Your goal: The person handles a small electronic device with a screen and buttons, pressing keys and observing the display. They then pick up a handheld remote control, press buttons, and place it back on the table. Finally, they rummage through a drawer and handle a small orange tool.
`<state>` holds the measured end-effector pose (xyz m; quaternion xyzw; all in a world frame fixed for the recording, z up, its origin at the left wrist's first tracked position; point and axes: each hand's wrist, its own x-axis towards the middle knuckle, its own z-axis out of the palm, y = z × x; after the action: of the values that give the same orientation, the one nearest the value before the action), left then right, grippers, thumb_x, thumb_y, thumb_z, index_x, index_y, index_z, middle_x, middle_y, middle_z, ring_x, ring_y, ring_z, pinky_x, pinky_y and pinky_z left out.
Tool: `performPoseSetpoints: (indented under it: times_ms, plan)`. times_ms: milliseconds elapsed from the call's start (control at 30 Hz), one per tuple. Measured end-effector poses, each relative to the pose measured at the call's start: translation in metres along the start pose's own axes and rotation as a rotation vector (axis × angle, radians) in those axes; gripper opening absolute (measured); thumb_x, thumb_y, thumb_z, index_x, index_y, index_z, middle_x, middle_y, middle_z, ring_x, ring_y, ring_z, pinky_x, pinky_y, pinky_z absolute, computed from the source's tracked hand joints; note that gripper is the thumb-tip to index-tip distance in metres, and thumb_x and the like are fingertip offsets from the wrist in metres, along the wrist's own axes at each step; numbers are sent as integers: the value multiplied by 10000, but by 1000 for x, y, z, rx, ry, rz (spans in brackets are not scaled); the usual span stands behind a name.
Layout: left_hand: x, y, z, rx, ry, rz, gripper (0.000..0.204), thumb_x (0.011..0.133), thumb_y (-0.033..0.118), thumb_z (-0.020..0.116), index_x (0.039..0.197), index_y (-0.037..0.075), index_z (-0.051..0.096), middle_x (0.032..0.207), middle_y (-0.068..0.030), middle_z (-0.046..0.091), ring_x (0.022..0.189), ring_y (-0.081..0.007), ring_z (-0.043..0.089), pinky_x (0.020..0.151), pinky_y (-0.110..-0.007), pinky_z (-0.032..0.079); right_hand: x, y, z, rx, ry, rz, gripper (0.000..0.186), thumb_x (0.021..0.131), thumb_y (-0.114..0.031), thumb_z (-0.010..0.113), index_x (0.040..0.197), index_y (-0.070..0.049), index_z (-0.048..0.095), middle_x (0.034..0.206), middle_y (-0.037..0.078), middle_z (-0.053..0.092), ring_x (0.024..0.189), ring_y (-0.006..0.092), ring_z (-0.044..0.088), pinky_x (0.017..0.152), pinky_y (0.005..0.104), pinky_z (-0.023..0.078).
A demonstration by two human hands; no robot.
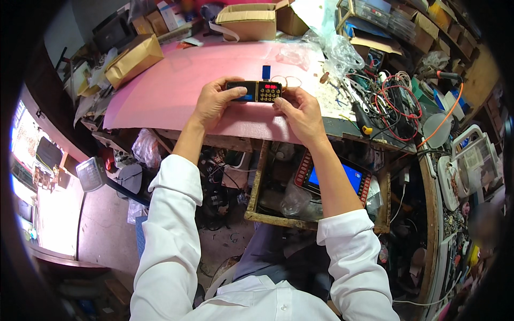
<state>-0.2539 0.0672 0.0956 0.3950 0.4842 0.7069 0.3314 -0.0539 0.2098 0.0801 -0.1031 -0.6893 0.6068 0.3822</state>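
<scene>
Between both hands, above the pink sheet (160, 85) on the bench, is a small black and gold portable radio (258, 91). Its right part carries a lit red display and rows of round gold buttons; the left part is dark with a blue patch. From its top edge rises a flat blue stick (266, 71), like a USB drive. My left hand (213, 102) grips the left end, thumb across the front. The right end is held by my right hand (303, 111), thumb at the lower right corner near the buttons. A thin reddish wire (293, 80) loops behind that end.
Under the bench edge, an open wooden drawer (257, 182) holds a red-framed device (337, 179) with a lit blue screen. Tangled cables (399, 99) and tools crowd the right side. Cardboard boxes (246, 22) stand at the back, with clear plastic bags (342, 51) beside them.
</scene>
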Motion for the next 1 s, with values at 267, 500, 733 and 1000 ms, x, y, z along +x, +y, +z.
performPoseSetpoints:
  times_ms: [267,500,733,1000]
  plan:
    - [1,0,2,10,14,0,339,946,57,750,1257,-41,658,1112,-124,718,957,-199,740,862,-346,650,-2,-4,2,-24,29,4,265,944,-93,723,1142,73,667,943,76,736,834,119,687,773,277,582]
    - [0,0,0,3,9,16,339,936,39,754,1252,-42,660,1109,-122,718,961,-200,738,865,-339,650,-1,-6,3,-20,34,-2,285,944,-98,730,1156,82,666,950,77,737,836,115,685,770,272,579]
    - [0,-1,1,-5,5,5,347,930,27,753,1257,-40,657,1101,-119,721,964,-194,734,880,-340,645,-1,-4,4,-29,47,19,267,973,-116,722,1153,71,662,946,81,731,831,120,685,768,275,585]
    - [-1,0,-1,6,-3,13,370,922,22,756,1271,-43,650,1132,-124,712,984,-197,723,891,-334,638,-2,-5,2,-33,44,30,271,938,-104,737,1124,80,671,912,86,735,812,125,696,744,278,583]
